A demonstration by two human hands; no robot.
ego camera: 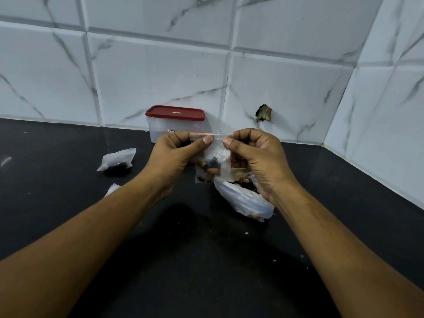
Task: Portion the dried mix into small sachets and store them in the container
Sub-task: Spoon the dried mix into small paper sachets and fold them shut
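Clear plastic sachet point(212, 161) is held up above the black counter point(206, 260), in the head view, pinched along its top zip strip by both hands. The left hand point(174, 157) is clamped on the strip's left end, thumb in front and fingers curled behind. The right hand point(254, 157) is clamped on the right end the same way. The two thumb tips are set near each other at the strip's middle, not touching. Whether the strip is sealed cannot be told.

Dried mix point(210, 169), brown nuts and dark pieces, is seen in the sachet's lower half.

A large bag point(245, 198) of the same mix is laid on the counter below the right hand, mouth open toward the back edge and partly hidden by that hand.

A filled sachet point(117, 160) is laid on the left part of the counter, well apart from the hands. A corner of another plastic piece point(112, 188) is seen just beside the left forearm; its contents are hidden.

The container point(160, 131), translucent, is stood at the counter's back edge against the marble-tiled wall point(160, 72). Its red lid point(175, 113) is on. It is partly hidden behind the left hand.

A dark broken hole point(263, 113) is seen in the wall, low, right of the container. A few pale crumbs point(246, 233) are scattered on the counter toward the right edge.
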